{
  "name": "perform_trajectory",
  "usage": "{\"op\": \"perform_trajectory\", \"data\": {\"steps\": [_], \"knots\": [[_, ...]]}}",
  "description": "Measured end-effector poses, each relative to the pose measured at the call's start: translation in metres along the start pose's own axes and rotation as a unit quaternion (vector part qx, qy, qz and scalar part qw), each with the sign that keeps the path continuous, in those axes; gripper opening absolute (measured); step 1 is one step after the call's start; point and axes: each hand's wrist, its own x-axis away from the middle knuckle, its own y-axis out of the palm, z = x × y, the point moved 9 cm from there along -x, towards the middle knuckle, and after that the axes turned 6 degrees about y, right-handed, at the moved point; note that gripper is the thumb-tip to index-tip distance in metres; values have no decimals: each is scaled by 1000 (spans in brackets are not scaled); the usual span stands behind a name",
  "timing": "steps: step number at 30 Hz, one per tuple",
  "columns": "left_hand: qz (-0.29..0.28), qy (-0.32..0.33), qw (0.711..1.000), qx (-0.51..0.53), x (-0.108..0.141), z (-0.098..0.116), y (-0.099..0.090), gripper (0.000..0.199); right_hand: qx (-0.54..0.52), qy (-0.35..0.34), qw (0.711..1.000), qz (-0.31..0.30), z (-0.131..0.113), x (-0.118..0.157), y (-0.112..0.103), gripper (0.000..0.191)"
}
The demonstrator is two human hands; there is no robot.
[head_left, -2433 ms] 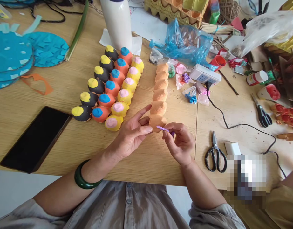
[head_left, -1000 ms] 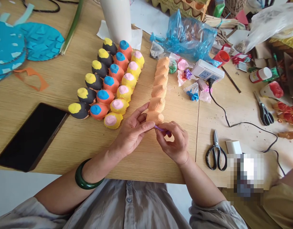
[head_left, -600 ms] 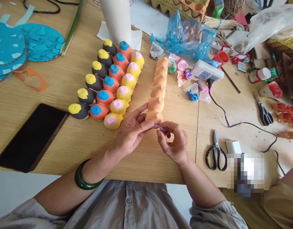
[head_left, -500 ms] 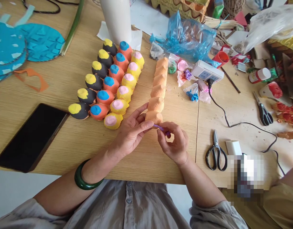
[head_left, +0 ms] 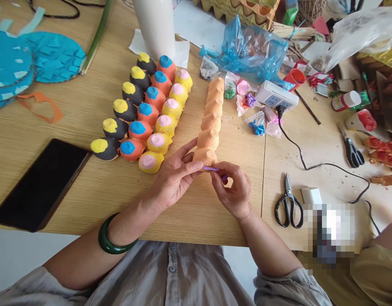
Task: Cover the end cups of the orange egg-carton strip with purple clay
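A strip of egg-carton cups coated in light orange clay (head_left: 210, 121) lies lengthwise in front of me. My left hand (head_left: 175, 178) grips its near end, fingers along the left side and thumb at the front. Across that end runs a thin band of purple clay (head_left: 211, 168), with my left thumb on its left end. The rest of the purple clay is pinched between the thumb and fingers of my right hand (head_left: 233, 187), partly hidden by them. Left of the strip stand three rows of clay-covered cups: black with yellow tops (head_left: 124, 108), orange-red with blue tops (head_left: 147, 109), yellow with pink tops (head_left: 172, 108).
A dark tablet (head_left: 43, 182) lies at the left. Scissors (head_left: 289, 202) and a power strip (head_left: 276, 96) with a trailing cord are to the right. Bags of coloured clay (head_left: 256, 125), a blue plastic bag (head_left: 247, 51) and a white vase (head_left: 155, 25) stand farther back. Another person sits at the right.
My right hand has shifted very slightly, and more of the purple band now shows stretched straight across the strip's near end. My left hand keeps its grip.
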Motion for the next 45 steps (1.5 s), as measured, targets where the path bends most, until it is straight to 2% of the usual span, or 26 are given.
{"op": "perform_trajectory", "data": {"steps": [7, 12, 22, 28, 33, 41, 45], "knots": [[5, -4, 1000, 7, 0, 0, 0, 57, -15, 18, 1000, -1, 5, -1, 2, 26], [14, -5, 999, 28, -1, 2, 0, 54, -53, 35, 998, -25, 9, 0, 6, 30], [14, -10, 1000, 21, -1, 1, 0, 51, -147, 141, 978, -35, 28, 2, 10, 11], [21, -14, 1000, -18, -1, 2, -4, 53, -256, 216, 938, -88, 35, 2, 20, 21], [25, -16, 1000, 6, -1, 0, -5, 51, -312, 267, 909, -73, 45, 4, 23, 22], [20, -22, 999, 25, -1, -1, -1, 50, -312, 286, 904, -66, 50, 7, 25, 28], [20, -22, 999, 18, -1, 0, 0, 50, -341, 297, 890, -62, 52, 9, 27, 29]]}}
